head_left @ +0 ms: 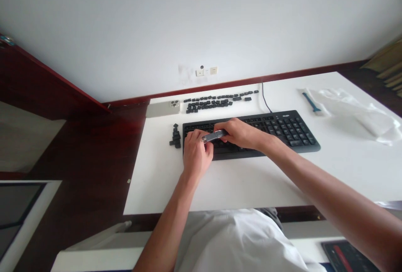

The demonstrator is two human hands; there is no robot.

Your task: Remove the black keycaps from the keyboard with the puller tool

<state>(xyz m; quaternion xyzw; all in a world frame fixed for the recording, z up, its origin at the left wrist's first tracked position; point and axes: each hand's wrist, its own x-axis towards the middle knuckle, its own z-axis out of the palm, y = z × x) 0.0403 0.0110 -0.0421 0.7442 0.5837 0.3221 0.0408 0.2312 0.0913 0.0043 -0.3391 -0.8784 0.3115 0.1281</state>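
A black keyboard point(282, 129) lies on the white table point(245, 184). My right hand point(241, 134) is closed around a small silvery tool point(213, 136) held over the keyboard's left part. My left hand point(197, 150) rests on the keyboard's left end with its fingers curled beside the tool's tip; what they hold, if anything, is hidden. Several loose black keycaps point(216, 101) lie in rows behind the keyboard. A small pile of keycaps point(176, 137) sits just left of it.
A phone point(163, 109) lies face down at the table's back left corner. A blue brush point(311, 102) and a clear plastic bag point(361, 117) lie at the right. The keyboard's cable point(265, 98) runs to the back edge. Wall sockets point(207, 71) sit behind the table.
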